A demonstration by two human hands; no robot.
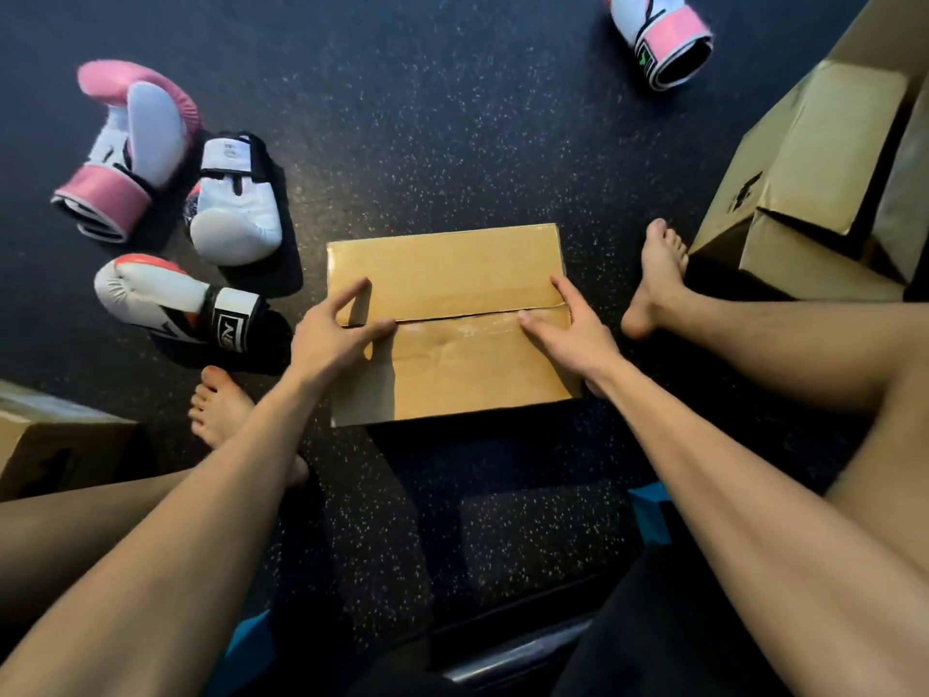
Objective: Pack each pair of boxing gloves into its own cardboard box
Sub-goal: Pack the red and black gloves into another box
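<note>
A closed cardboard box (pixel 447 274) lies on the dark floor in front of me, its two top flaps meeting at a seam. My left hand (pixel 334 329) rests on the box's left end, thumb and forefinger spread over the seam. My right hand (pixel 568 329) presses on the right end with straight fingers. To the left lie a pink-and-white glove (pixel 133 143), a white glove with black trim (pixel 236 203) and a white glove with an orange patch and black cuff (pixel 171 304). Another pink-and-white glove (pixel 658 35) lies at the top right.
More cardboard boxes (pixel 824 158) stand stacked at the right, and one box (pixel 55 440) sits at the lower left. My bare feet (pixel 658 274) flank the middle box on the speckled rubber floor (pixel 452 118).
</note>
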